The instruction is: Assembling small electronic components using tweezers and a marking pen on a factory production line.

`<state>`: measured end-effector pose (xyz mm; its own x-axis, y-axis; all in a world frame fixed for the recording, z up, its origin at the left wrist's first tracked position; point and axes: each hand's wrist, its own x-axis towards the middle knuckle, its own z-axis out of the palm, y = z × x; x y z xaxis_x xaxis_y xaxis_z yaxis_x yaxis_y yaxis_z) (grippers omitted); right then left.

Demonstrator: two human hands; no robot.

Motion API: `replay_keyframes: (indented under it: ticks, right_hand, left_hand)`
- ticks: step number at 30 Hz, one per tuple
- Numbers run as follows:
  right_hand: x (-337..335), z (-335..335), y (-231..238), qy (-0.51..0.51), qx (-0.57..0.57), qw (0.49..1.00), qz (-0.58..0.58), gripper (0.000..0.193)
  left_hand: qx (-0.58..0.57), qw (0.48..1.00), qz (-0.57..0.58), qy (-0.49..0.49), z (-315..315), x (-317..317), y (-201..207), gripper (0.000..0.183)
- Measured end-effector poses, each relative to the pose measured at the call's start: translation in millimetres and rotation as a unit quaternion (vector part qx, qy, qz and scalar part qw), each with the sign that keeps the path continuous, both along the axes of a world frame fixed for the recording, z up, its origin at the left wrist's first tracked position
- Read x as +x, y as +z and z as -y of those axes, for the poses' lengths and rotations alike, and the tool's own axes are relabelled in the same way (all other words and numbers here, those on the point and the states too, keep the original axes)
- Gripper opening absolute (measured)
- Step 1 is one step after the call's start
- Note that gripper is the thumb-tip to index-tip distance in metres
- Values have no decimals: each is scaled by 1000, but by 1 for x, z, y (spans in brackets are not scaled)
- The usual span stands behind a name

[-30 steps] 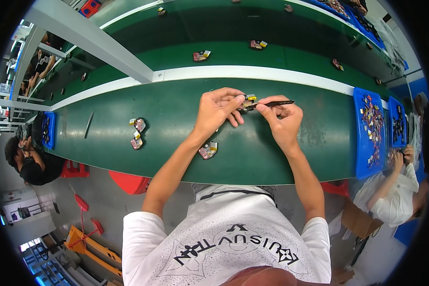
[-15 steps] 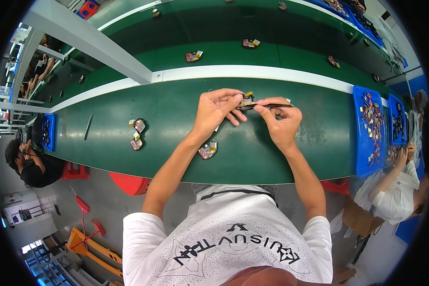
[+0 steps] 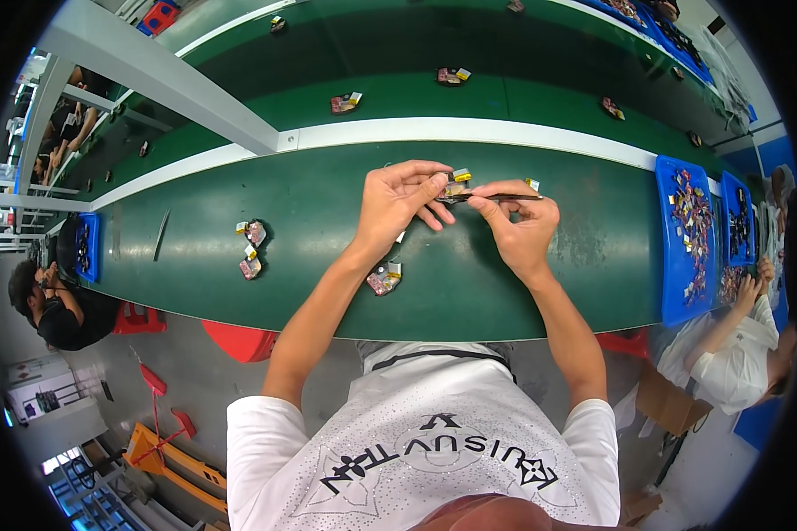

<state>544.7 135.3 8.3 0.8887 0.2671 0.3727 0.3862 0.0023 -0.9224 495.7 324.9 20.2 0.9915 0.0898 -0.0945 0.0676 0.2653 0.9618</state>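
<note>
My left hand (image 3: 393, 202) pinches a small electronic assembly (image 3: 460, 176) with a yellow-and-silver part, held above the green worktable (image 3: 328, 310). My right hand (image 3: 521, 230) grips dark, slim tweezers (image 3: 515, 196), their tip pointing left and meeting the assembly. My fingers cover part of it, so the exact contact is hidden. On the tabletop near my left wrist lies a similar assembly (image 3: 383, 280). Two more such pieces (image 3: 253, 248) rest farther left. Behind my right fingers shows a small yellow-and-white piece (image 3: 532, 184).
At the right stand a blue tray (image 3: 673, 292) of small parts and a second blue tray (image 3: 729, 181) with black pieces. A white rail (image 3: 469, 131) separates the table from a green conveyor (image 3: 540, 97) carrying several assemblies. A thin metal tool (image 3: 161, 234) lies left. Co-workers sit at both ends.
The assemblies on the conveyor have shifted left. My hands stay nearly in place; the tweezers remain at the assembly, their tip slightly lower.
</note>
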Motion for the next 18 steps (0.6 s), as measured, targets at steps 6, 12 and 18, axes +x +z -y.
replay_keyframes:
  ticks: [6, 12, 18]
  right_hand:
    - [0, 0, 0, 6, -18, 999, 49, 9]
    - [2, 1, -3, 18, -15, 1000, -1, 9]
    - [1, 1, 3, 18, -23, 999, 25, 10]
  left_hand:
    - [-6, 1000, -3, -3, -2, 0, 1, 29]
    - [12, 1000, -1, 6, -2, -1, 0, 27]
    - [20, 999, 9, 26, -1, -1, 0, 25]
